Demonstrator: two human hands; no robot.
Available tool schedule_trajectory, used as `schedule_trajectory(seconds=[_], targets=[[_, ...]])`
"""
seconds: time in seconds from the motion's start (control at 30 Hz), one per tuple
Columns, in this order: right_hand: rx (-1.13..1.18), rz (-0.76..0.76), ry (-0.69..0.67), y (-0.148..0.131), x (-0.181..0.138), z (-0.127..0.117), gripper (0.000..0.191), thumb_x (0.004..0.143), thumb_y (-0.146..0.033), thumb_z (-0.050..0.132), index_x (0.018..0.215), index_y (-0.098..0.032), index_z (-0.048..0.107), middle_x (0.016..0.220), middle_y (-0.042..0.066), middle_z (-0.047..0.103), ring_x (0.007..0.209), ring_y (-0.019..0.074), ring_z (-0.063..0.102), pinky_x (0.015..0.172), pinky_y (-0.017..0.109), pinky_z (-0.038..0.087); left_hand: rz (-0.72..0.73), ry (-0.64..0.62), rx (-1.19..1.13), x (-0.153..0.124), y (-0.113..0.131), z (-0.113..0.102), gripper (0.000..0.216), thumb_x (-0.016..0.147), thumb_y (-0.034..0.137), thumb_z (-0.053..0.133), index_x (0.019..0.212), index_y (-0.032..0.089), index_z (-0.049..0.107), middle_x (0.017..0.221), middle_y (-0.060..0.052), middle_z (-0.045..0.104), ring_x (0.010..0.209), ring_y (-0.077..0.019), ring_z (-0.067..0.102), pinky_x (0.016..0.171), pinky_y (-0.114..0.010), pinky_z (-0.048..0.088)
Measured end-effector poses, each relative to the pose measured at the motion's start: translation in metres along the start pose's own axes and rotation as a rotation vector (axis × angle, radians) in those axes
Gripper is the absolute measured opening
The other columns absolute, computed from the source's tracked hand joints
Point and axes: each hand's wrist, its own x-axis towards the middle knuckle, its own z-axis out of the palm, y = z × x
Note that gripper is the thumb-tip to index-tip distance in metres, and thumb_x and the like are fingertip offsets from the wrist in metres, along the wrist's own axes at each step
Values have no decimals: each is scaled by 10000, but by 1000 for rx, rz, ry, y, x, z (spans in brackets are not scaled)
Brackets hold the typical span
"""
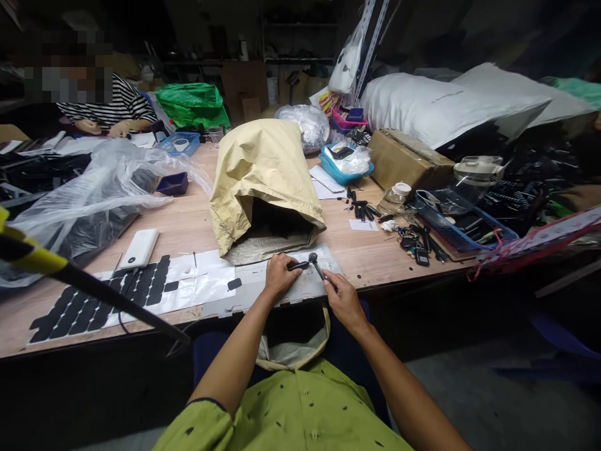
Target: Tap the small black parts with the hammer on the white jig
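My left hand (278, 275) is closed around a small black elongated part (298, 265) at the front edge of the wooden table (188, 228). Close beside it, my right hand (342, 299) pinches a thin dark rod with a round grey knob (313, 258) at its tip. The knob almost touches the black part. Both hands rest over a clear plastic sheet (300, 285) on white paper. Just behind them a tan sack (263, 181) lies open toward me.
A sheet of black patches (101, 300) and a white power bank (139, 248) lie at left. Clear plastic bags (94, 194) pile at the far left. A cardboard box (406, 161), blue trays and small black parts (364, 210) sit at right. Another person in a striped shirt (113, 106) sits opposite.
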Motion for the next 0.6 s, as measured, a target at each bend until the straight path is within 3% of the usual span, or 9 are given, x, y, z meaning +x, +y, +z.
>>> schedule_trajectory(seconds=[0.6], targets=[[0,-44,-59,-22,3,7,375,925,-250,436,1179,-205,708,1051,92,732,996,201,671,893,328,539,-50,-34,-34,1,10,-1,96,733,203,741,815,250,762,884,-22,703,955,-231,586,908,-374,453]])
